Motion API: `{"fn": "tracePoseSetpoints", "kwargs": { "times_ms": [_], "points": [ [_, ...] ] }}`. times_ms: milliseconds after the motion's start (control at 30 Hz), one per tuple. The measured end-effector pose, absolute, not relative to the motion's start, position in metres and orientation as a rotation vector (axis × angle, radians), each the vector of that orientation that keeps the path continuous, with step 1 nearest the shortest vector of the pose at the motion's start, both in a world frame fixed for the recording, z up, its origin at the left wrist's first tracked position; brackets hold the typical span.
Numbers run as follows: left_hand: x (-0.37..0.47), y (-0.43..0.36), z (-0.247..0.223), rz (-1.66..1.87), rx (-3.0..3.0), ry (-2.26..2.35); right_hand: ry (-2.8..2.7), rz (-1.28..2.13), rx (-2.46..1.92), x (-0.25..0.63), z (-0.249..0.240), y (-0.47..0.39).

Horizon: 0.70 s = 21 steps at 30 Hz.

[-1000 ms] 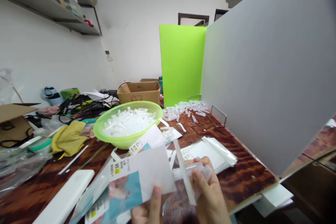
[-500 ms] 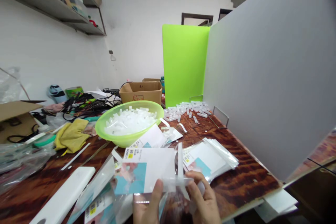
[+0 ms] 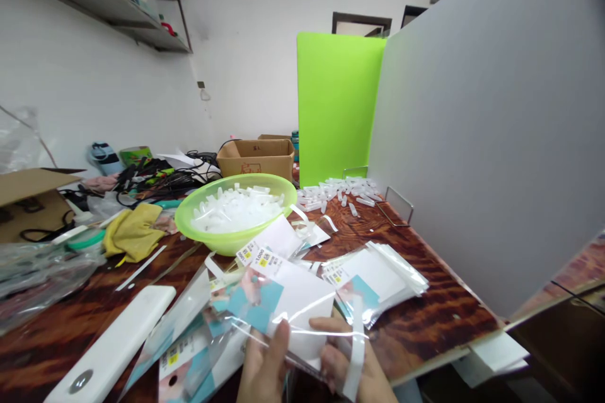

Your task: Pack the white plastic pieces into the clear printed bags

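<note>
A clear plastic bag with a white, teal and pink printed card (image 3: 302, 286) in it is tilted between my hands. My left hand (image 3: 267, 362) grips its lower left edge, thumb on top. At its lower right edge, my right hand (image 3: 347, 352) has its fingers closed on the bag, beside a white strip (image 3: 355, 352). To the right lies a stack of bagged cards (image 3: 378, 283). More bagged cards (image 3: 182, 359) lie at the lower left. Behind them a light green bowl (image 3: 222, 243) holds several small translucent plastic tubes (image 3: 236, 208).
Loose tubes (image 3: 352, 189) lie by the green divider (image 3: 338, 107); a grey panel (image 3: 472, 138) borders the right. On the left are a long white device (image 3: 113, 340), yellow gloves (image 3: 135, 233) and tangled cables. A cardboard box (image 3: 258, 160) stands behind the bowl.
The bagged card has turned and tilted. The tube that lay across it by my right fingers is no longer visible there. My right hand has shifted onto the bag's edge. The view has moved slightly.
</note>
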<state>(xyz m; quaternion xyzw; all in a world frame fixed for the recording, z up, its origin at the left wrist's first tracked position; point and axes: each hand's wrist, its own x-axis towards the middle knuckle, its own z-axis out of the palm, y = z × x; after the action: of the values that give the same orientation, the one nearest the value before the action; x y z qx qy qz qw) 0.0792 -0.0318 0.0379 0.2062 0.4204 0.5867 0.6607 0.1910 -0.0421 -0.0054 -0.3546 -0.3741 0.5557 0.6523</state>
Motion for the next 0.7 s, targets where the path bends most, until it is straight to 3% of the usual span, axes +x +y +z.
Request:
{"fn": "tracePoseSetpoints", "kwargs": {
  "times_ms": [433,700],
  "points": [
    [0.072,-0.024,0.009,1.310,0.717,1.127,-1.145,0.824,-1.030,0.185,-0.015,-0.031],
    [0.084,-0.030,0.007,1.279,0.433,1.016,-1.111,0.909,-1.003,0.193,-0.010,-0.035]
  ]
}}
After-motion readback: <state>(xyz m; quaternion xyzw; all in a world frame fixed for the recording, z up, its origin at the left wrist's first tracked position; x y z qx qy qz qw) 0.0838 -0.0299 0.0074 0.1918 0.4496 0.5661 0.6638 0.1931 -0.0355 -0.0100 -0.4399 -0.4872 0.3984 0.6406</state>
